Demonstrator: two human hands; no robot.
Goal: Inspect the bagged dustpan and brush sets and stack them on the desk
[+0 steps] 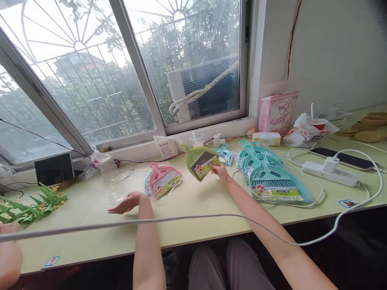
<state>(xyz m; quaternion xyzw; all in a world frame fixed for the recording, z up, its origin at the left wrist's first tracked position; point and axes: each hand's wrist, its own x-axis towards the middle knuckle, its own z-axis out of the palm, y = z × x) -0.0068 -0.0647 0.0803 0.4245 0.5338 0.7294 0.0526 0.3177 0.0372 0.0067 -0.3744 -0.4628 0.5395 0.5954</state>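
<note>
A green dustpan-and-brush set (198,162) is tilted above the table, its lower right corner gripped by my right hand (221,172). Over the table at the left, my left hand (128,202) has its fingers stretched out and holds nothing; clear plastic wrap (121,187) lies just behind it. Between my hands lies a pink dustpan set (165,180), with a blue one (148,182) partly hidden under it. Several wrapped teal dustpan sets (272,179) are piled to the right of my right hand, and a small blue set (224,155) rests behind it.
A white cable crosses low in front of my forearms. At the right are a power strip (330,174) and a dark phone (344,158). Green artificial plants (33,204) and a tablet (54,169) are at the left, near another person's arm (9,255).
</note>
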